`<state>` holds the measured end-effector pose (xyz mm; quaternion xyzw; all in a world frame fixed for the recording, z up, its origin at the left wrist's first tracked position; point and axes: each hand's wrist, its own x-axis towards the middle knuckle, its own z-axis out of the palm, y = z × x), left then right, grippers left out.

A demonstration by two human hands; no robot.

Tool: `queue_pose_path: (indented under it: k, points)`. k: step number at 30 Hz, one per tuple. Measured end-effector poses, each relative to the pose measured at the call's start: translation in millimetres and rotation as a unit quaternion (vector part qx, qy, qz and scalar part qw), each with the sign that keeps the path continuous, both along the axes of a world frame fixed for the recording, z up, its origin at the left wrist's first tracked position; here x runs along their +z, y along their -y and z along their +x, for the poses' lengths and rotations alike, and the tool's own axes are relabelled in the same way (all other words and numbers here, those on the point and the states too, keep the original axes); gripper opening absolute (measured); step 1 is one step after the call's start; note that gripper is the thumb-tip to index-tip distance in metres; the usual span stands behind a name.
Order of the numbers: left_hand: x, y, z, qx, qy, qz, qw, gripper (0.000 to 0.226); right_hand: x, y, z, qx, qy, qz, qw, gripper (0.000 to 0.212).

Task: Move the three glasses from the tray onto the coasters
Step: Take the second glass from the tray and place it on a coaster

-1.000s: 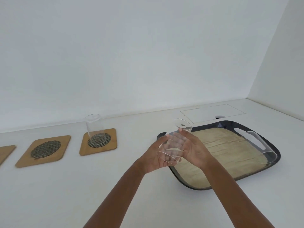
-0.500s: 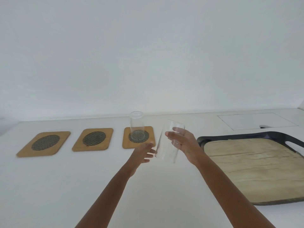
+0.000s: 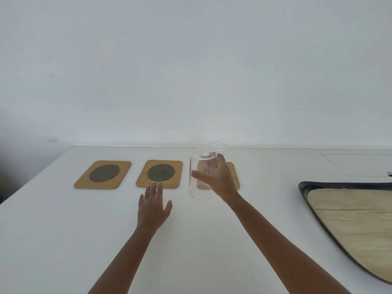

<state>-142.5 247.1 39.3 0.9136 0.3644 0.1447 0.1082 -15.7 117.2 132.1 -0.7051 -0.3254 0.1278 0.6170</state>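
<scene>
The right hand (image 3: pixel 218 179) now carries the second glass (image 3: pixel 201 174) alone toward the middle coaster (image 3: pixel 159 174); the left hand (image 3: pixel 153 205) has let go, spread empty.

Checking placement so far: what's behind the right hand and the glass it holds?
Behind the right hand and held glass lies the rightmost coaster, with another glass's rim showing above. That glass's base and the coaster's centre are covered.

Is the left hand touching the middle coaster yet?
Cannot tell. In the head view the left hand lies open with fingertips overlapping the near edge of the middle coaster, but whether they press it or hover above is unclear.
</scene>
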Motion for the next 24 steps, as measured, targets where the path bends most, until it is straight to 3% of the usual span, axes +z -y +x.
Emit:
queue_pose_path:
  k: [8, 24]
  points:
    - [-21.9, -37.8, -24.3, 0.004, -0.062, 0.002, 0.998, 0.067, -7.5, -60.8, -16.4, -0.005, 0.037, 0.019, 0.999, 0.055]
    - [-39.5, -78.3, -19.6, 0.029, 0.003, -0.017, 0.999, 0.07, -26.7, -138.6, -8.2, -0.05, 0.066, 0.003, 0.997, 0.067]
